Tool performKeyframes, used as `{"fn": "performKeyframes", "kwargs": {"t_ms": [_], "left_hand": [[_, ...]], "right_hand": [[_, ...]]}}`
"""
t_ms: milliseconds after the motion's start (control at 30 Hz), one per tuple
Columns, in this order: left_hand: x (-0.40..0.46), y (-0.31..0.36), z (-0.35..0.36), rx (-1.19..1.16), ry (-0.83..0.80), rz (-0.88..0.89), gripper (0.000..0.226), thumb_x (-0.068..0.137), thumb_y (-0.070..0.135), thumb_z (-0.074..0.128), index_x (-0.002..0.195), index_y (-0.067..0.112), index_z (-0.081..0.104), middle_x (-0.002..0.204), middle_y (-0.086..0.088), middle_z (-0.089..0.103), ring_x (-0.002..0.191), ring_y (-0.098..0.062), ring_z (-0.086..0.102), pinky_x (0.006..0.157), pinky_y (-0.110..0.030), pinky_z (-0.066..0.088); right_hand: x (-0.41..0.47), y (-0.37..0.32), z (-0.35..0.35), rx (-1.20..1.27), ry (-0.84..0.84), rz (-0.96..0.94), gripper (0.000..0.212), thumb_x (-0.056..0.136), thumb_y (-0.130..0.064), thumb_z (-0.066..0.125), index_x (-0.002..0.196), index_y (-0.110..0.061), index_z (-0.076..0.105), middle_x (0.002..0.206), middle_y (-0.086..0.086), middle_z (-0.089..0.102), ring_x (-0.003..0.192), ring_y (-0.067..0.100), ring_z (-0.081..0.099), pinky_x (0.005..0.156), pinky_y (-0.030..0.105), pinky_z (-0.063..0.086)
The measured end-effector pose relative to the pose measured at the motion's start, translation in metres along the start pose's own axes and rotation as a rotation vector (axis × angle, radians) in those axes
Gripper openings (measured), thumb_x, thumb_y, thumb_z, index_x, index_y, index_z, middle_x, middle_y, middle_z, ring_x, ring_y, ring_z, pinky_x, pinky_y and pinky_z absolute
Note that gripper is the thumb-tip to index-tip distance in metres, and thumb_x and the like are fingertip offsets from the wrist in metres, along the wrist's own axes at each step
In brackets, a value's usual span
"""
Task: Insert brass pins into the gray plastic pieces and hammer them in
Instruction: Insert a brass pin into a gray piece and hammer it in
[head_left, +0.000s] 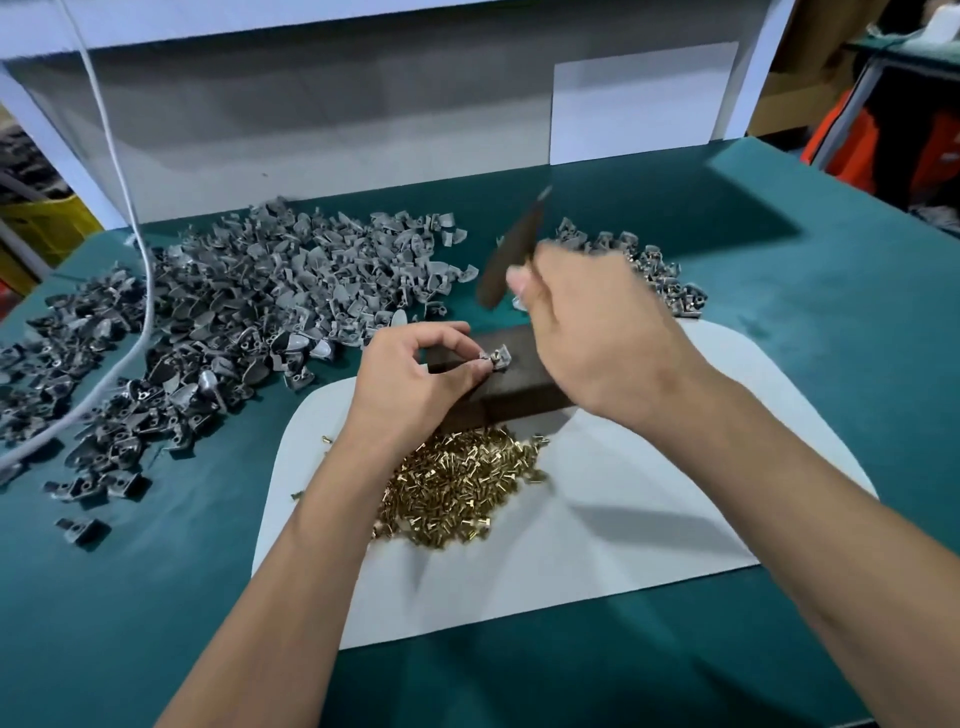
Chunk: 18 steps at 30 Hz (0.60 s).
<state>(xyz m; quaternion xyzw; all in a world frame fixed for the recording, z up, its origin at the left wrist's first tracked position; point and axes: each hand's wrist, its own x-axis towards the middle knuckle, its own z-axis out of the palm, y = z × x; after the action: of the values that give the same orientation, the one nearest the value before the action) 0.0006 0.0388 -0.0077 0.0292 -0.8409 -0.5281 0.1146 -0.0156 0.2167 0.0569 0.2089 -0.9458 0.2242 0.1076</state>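
The left hand is pinching one gray plastic piece between thumb and fingertips, pressing it onto the dark block — a brass pin is standing in it. The right hand is gripping a blurred dark hammer, raised above the block. Shiny brass pins are heaped on the smooth white sheet; matte gray pieces are crowding the green table's left — the right side is lying open.
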Motion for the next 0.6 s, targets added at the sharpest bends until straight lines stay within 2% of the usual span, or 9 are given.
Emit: {"fn": "performKeyframes", "kwargs": {"t_ms": [33,100,167,267,333,400,467,533,600], "left_hand": [[0.0,0.0,0.0,-0.015,0.0,0.001,0.01,0.08,0.009,0.084,0.078,0.016,0.078,0.118,0.001,0.073,0.1,0.005,0.068,0.092,-0.016,0.051],[-0.001,0.002,0.0,-0.02,-0.002,0.008,0.012,0.08,0.007,0.085,0.077,0.016,0.077,0.117,-0.002,0.073,0.099,0.009,0.067,0.089,-0.012,0.05],[-0.001,0.002,0.001,-0.03,-0.008,0.003,0.01,0.08,0.007,0.084,0.078,0.013,0.078,0.117,-0.003,0.072,0.098,0.012,0.066,0.084,-0.005,0.047],[0.0,0.002,0.0,-0.024,-0.01,0.001,0.007,0.08,0.006,0.084,0.081,0.011,0.079,0.118,-0.002,0.072,0.095,0.014,0.065,0.083,-0.003,0.046],[-0.001,0.003,0.0,-0.018,-0.005,0.005,0.008,0.08,0.007,0.084,0.08,0.012,0.078,0.118,-0.004,0.072,0.096,0.013,0.065,0.082,-0.001,0.044],[-0.001,0.004,0.0,-0.004,-0.002,0.006,0.008,0.08,0.009,0.085,0.08,0.013,0.078,0.119,-0.004,0.072,0.106,0.007,0.064,0.085,-0.002,0.043],[-0.002,0.004,0.001,0.029,0.005,0.01,0.007,0.08,0.011,0.085,0.08,0.014,0.079,0.12,-0.002,0.072,0.11,0.003,0.064,0.086,-0.001,0.04],[-0.002,0.004,0.001,0.048,0.014,0.014,0.008,0.081,0.011,0.085,0.078,0.017,0.078,0.119,0.0,0.072,0.108,0.005,0.063,0.082,0.005,0.036],[-0.002,0.004,0.002,0.056,0.015,0.033,0.011,0.082,0.012,0.083,0.077,0.021,0.078,0.12,0.004,0.072,0.111,0.001,0.063,0.093,-0.003,0.039]], "right_hand": [[-0.001,0.0,0.005,-0.038,-0.107,0.027,0.036,0.108,-0.044,0.036,0.078,-0.024,0.041,0.071,-0.001,0.05,0.071,0.031,0.052,0.06,0.036,0.037],[0.003,0.005,0.005,-0.131,-0.244,0.077,0.039,0.108,-0.045,0.035,0.074,-0.025,0.038,0.072,-0.004,0.046,0.077,0.03,0.052,0.065,0.036,0.036],[0.009,0.01,-0.004,-0.146,-0.19,0.056,0.036,0.106,-0.047,0.035,0.078,-0.027,0.043,0.071,-0.004,0.047,0.075,0.031,0.053,0.066,0.037,0.039],[0.008,0.011,-0.004,-0.009,0.088,-0.02,0.033,0.104,-0.047,0.033,0.09,-0.025,0.053,0.07,0.0,0.052,0.066,0.031,0.053,0.06,0.037,0.041],[0.006,0.008,0.002,-0.078,-0.073,-0.002,0.035,0.107,-0.042,0.031,0.091,-0.021,0.054,0.074,0.002,0.052,0.069,0.031,0.053,0.064,0.037,0.044],[0.005,0.01,0.005,-0.132,-0.24,0.063,0.038,0.108,-0.042,0.034,0.078,-0.023,0.046,0.073,0.0,0.047,0.07,0.028,0.048,0.067,0.037,0.039],[0.008,0.017,-0.002,-0.14,-0.232,0.064,0.041,0.106,-0.046,0.039,0.071,-0.025,0.04,0.071,-0.004,0.045,0.067,0.025,0.046,0.067,0.037,0.037],[0.008,0.028,-0.007,-0.084,-0.174,0.008,0.042,0.103,-0.048,0.045,0.067,-0.026,0.041,0.067,-0.007,0.049,0.067,0.023,0.05,0.063,0.034,0.035],[0.008,0.041,-0.01,0.024,-0.107,-0.021,0.039,0.101,-0.045,0.052,0.068,-0.027,0.043,0.064,-0.008,0.051,0.064,0.013,0.049,0.056,0.032,0.031]]}}
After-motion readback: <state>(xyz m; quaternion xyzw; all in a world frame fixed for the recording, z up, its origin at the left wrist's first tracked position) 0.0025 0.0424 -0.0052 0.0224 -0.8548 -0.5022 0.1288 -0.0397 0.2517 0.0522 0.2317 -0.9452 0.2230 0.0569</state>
